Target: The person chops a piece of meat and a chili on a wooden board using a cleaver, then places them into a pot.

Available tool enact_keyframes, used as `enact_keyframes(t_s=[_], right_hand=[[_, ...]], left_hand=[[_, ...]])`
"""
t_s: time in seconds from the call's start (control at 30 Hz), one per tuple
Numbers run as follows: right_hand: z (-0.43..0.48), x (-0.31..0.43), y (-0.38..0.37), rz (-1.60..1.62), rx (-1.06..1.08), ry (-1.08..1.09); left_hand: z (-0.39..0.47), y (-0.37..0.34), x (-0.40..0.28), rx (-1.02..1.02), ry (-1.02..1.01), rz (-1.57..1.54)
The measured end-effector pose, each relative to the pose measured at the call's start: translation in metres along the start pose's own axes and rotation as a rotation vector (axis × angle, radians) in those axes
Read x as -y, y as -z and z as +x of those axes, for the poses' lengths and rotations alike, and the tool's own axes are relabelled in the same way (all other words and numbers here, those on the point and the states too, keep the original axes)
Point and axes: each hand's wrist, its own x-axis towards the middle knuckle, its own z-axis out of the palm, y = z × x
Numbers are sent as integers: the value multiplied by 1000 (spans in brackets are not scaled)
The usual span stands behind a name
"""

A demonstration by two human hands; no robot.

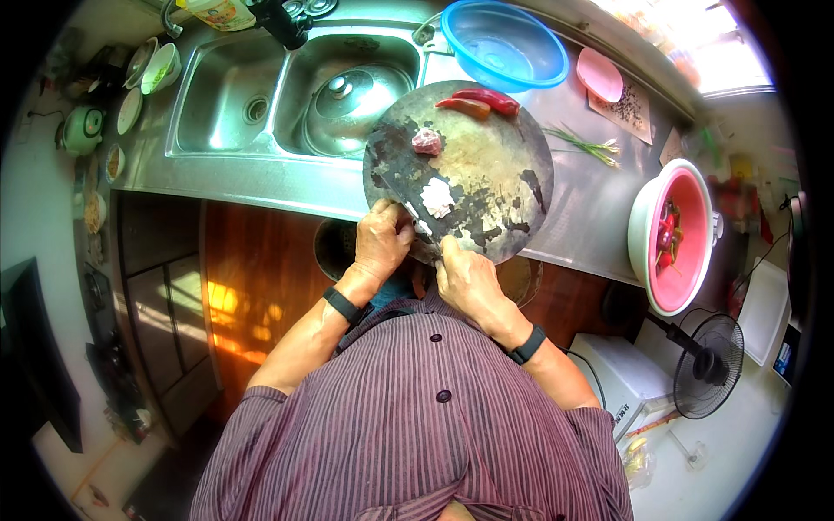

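Observation:
My right hand (472, 277) is closed around the handle of a kitchen knife. Its dark blade (407, 210) points up and left over the near part of a round, stained chopping board (482, 176). Beside the blade, my left hand (384, 236) rests at the board's near left edge with its fingers curled; whether they pinch anything is hidden. Thin white slices (418, 219) lie along the blade. Just beyond is a small heap of white slices (436, 197). Farther back sit a chunk of raw meat (427, 141) and red chili peppers (485, 101).
Left of the board is a steel double sink (228, 98) with a domed pot lid (342, 94). A blue basin (505, 49) stands behind. Scallions (589, 146) lie on the right counter, near a pink-lined bowl of peppers (684, 273). A fan (709, 366) stands at lower right.

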Motion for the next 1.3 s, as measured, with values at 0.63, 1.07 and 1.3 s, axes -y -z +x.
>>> enact_keyframes(t_s=[0.63, 1.07, 1.3], right_hand=[[22, 9, -8, 34, 35, -60], [32, 6, -7, 54, 124, -138], [35, -2, -8, 111, 101, -156]], left_hand=[[3, -3, 8, -42, -33, 45], [7, 0, 10, -64, -73, 0], [7, -4, 9, -73, -59, -2]])
